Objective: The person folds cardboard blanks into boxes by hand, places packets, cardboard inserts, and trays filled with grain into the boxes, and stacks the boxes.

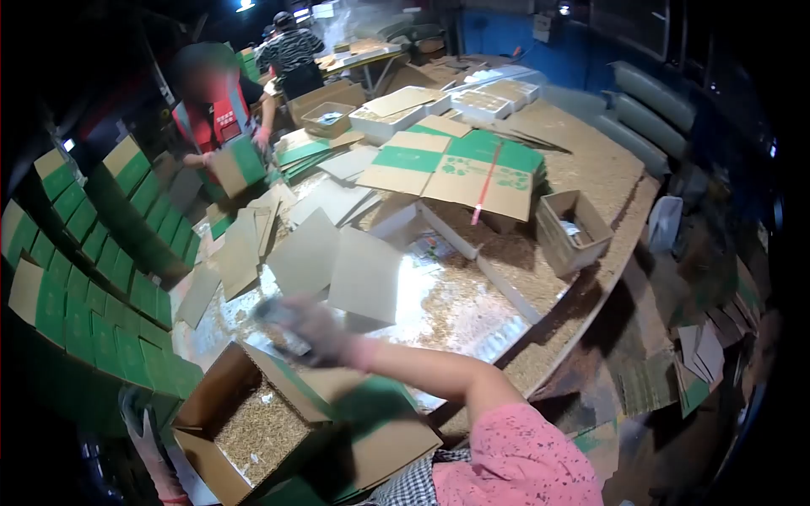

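My right hand (321, 337), in a grey glove, reaches out over the table just beyond an open cardboard box (198, 455). Its fingers are smeared by motion, so I cannot see whether anything is in them. Straw-like shavings (257, 426) with a few white bits line the box floor. Beside the box's left side, my gloved left hand (145, 426) points upward with fingers stretched and apart. Whether it touches the cardboard is unclear. Flattened green-and-brown cartons (384, 434) lie right of the box, under my right forearm.
Stacked green boxes (101, 329) line the left. Grey cardboard sheets (363, 274), a stack of printed cartons (472, 173) and a small open box (574, 232) stand on the shavings-strewn table (591, 169). Across it, a person in a red vest (224, 118) holds a carton (238, 166).
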`<act>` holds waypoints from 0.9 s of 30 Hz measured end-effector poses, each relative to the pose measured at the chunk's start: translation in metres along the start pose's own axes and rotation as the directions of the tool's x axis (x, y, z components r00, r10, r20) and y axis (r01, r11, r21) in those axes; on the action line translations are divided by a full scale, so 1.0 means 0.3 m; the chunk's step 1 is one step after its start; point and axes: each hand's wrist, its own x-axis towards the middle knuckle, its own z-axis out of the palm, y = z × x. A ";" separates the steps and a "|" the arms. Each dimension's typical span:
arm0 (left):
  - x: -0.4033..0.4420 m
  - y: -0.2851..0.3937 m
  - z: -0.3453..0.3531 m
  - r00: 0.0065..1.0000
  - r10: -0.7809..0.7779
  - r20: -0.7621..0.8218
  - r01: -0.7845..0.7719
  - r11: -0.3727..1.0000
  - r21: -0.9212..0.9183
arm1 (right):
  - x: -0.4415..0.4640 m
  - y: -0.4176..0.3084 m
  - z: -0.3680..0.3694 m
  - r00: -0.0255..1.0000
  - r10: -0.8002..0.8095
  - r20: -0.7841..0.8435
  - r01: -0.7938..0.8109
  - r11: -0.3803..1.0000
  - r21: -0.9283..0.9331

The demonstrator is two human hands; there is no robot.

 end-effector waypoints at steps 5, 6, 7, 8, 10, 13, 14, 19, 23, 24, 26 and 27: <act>0.135 0.341 0.239 0.969 0.198 0.150 -0.220 0.964 0.148 | -0.515 0.319 -0.079 0.600 0.772 0.209 -0.407 0.520 -0.751; 0.161 0.398 0.303 0.950 0.229 0.212 -0.269 0.945 0.184 | -0.611 0.397 -0.064 0.605 0.780 0.160 -0.458 0.505 -0.731; 0.192 0.445 0.370 0.925 0.266 0.272 -0.327 0.921 0.212 | -0.658 0.456 -0.056 0.611 0.785 0.102 -0.508 0.487 -0.710; 0.218 0.496 0.434 0.887 0.365 0.283 -0.431 0.875 0.222 | -0.585 0.457 -0.084 0.631 0.774 0.049 -0.658 0.568 -0.495; 0.262 0.583 0.541 0.762 0.561 0.323 -0.644 0.703 0.300 | -0.354 0.350 -0.188 0.740 0.662 -0.121 -0.667 0.745 -0.005; 0.345 0.686 0.629 0.477 0.623 0.620 -0.871 0.241 0.429 | -0.254 0.251 -0.163 0.984 0.152 -0.088 -0.123 0.954 0.272; 0.364 0.725 0.658 0.519 0.617 0.591 -0.852 0.319 0.415 | -0.230 0.247 -0.191 0.982 0.185 -0.032 -0.169 0.943 0.285; 0.294 0.647 0.467 0.535 0.570 0.624 -0.825 0.192 0.532 | -0.447 0.675 -0.376 0.621 0.781 -0.062 -0.675 0.493 -0.549; 0.062 0.547 0.269 0.650 0.082 0.756 -0.716 0.398 0.573 | -0.757 0.873 -0.492 0.713 0.666 -0.220 -0.453 0.198 -0.869; -0.003 0.522 0.264 0.582 -0.024 0.812 -0.706 0.481 0.520 | -0.750 0.877 -0.490 0.717 0.665 -0.210 -0.450 0.211 -0.868; -0.118 0.550 0.294 0.453 -0.231 0.861 -0.593 0.643 0.485 | -0.726 0.873 -0.489 0.249 0.959 -0.138 -0.767 0.108 -0.632; -0.164 0.572 0.301 0.399 -0.333 0.855 -0.495 0.706 0.506 | -0.721 0.859 -0.493 0.263 0.957 -0.122 -0.759 0.127 -0.638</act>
